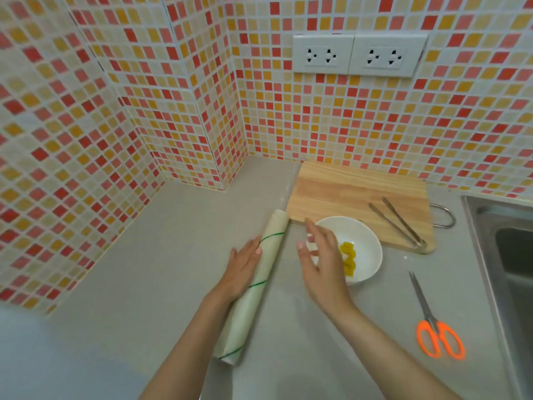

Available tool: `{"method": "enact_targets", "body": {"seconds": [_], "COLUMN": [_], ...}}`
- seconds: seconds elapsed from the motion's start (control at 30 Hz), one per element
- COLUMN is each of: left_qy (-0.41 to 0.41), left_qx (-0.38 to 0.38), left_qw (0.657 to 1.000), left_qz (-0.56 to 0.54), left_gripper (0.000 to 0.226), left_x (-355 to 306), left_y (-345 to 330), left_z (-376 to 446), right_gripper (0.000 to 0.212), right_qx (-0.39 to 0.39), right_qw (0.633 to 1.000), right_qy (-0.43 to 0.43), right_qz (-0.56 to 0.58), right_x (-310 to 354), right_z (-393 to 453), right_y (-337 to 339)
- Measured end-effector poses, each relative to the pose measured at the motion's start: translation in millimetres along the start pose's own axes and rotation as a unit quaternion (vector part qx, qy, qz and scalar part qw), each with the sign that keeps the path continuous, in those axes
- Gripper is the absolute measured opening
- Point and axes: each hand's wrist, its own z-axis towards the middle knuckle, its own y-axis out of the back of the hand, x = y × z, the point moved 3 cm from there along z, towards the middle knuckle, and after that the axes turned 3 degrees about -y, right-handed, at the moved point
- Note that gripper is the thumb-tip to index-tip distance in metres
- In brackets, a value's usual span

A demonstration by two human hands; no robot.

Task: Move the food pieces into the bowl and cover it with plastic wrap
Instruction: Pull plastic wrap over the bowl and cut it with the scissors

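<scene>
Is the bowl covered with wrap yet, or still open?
Still open. The yellow food pieces show plainly inside the white bowl, and the plastic wrap roll lies on the counter under the left hand.

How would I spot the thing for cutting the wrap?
Find the steel sink at the right edge. On the grey counter beside it, nearer than the white bowl, lie scissors with bright orange handles, unlike the plain metal tongs on the wooden board.
</scene>
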Motion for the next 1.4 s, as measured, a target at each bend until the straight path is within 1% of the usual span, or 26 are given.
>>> {"method": "enact_targets", "body": {"seconds": [0.07,0.1,0.17,0.23,0.3,0.4,0.47,0.53,0.6,0.63,0.67,0.73,0.77,0.83,0.93,1.07,1.17,1.23,1.33,1.4], "left_qy": [0.002,0.003,0.005,0.015,0.031,0.047,0.027,0.001,-0.016,-0.024,-0.042,-0.111,-0.138,-0.153,-0.136,-0.124,-0.127,-0.131,-0.134,-0.135], "left_qx": [0.009,0.013,0.017,0.014,0.009,-0.007,-0.024,-0.042,-0.056,-0.061,-0.068,-0.081,-0.087,-0.087,-0.073,-0.034,-0.028,-0.028,-0.03,-0.036], "left_qw": [1.0,1.0,1.0,0.999,0.997,0.986,0.958,0.915,0.887,0.884,0.891,0.918,0.924,0.924,0.909,0.909,0.912,0.913,0.916,0.916], "left_qz": [0.001,0.003,-0.003,-0.028,-0.069,-0.159,-0.285,-0.402,-0.457,-0.463,-0.447,-0.372,-0.345,-0.34,-0.388,-0.396,-0.39,-0.384,-0.378,-0.375], "left_gripper": [0.052,0.054,0.055,0.053,0.052,0.055,0.056,0.053,0.046,0.041,0.038,0.045,0.052,0.057,0.057,0.053,0.048,0.046,0.047,0.049], "left_x": [-1.0,-1.8,-3.4,-4.9,-7.6,-14.8,-27.4,-44.0,-60.7,-68.1,-75.2,-91.8,-100.2,-113.5,-125.7,-132.5,-135.4,-138.0,-143.9,-146.4], "left_y": [-2.7,-4.1,-7.2,-8.4,-9.5,-11.1,-11.1,-8.2,-3.7,-2.0,-0.3,1.9,1.3,-4.1,-16.8,-33.2,-37.1,-37.1,-33.1,-28.0], "left_z": [-1.2,-1.8,-2.9,-4.7,-6.6,-10.6,-15.0,-17.9,-18.9,-18.4,-17.1,-16.5,-16.1,-13.5,-8.7,-3.5,-2.1,-1.5,-0.2,2.4], "right_gripper": [0.038,0.04,0.049,0.052,0.051,0.04,0.031,0.025,0.021,0.019,0.017,0.015,0.013,0.011,0.012,0.015,0.015,0.015,0.015,0.017], "right_qx": [0.104,0.141,0.169,0.164,0.159,0.138,0.113,0.085,0.047,0.019,-0.015,-0.088,-0.119,-0.156,-0.169,-0.164,-0.151,-0.145,-0.165,-0.167], "right_qw": [0.991,0.982,0.968,0.964,0.961,0.963,0.97,0.973,0.966,0.961,0.956,0.942,0.934,0.923,0.916,0.915,0.924,0.937,0.961,0.969], "right_qy": [-0.076,-0.121,-0.184,-0.208,-0.223,-0.228,-0.208,-0.188,-0.188,-0.193,-0.197,-0.204,-0.204,-0.202,-0.224,-0.245,-0.245,-0.228,-0.162,-0.133], "right_qz": [0.045,0.045,0.022,0.017,0.016,0.03,0.059,0.107,0.17,0.197,0.218,0.251,0.267,0.286,0.287,0.273,0.25,0.221,0.154,0.127], "right_x": [-1.5,-5.3,-12.2,-13.3,-12.7,-11.2,-7.4,-1.0,5.4,7.7,9.3,10.7,11.0,11.8,8.5,-1.4,-5.2,-3.6,3.3,7.7], "right_z": [-23.8,-32.5,-43.2,-46.0,-45.1,-40.5,-38.0,-34.9,-28.6,-24.9,-21.0,-14.3,-11.7,-7.6,-1.0,6.2,7.2,7.2,9.8,11.7], "right_y": [-43.9,-60.4,-77.9,-82.6,-81.6,-74.2,-67.8,-60.7,-51.9,-46.3,-39.7,-24.5,-17.0,-4.3,11.5,30.3,36.5,37.8,46.2,52.4]}}
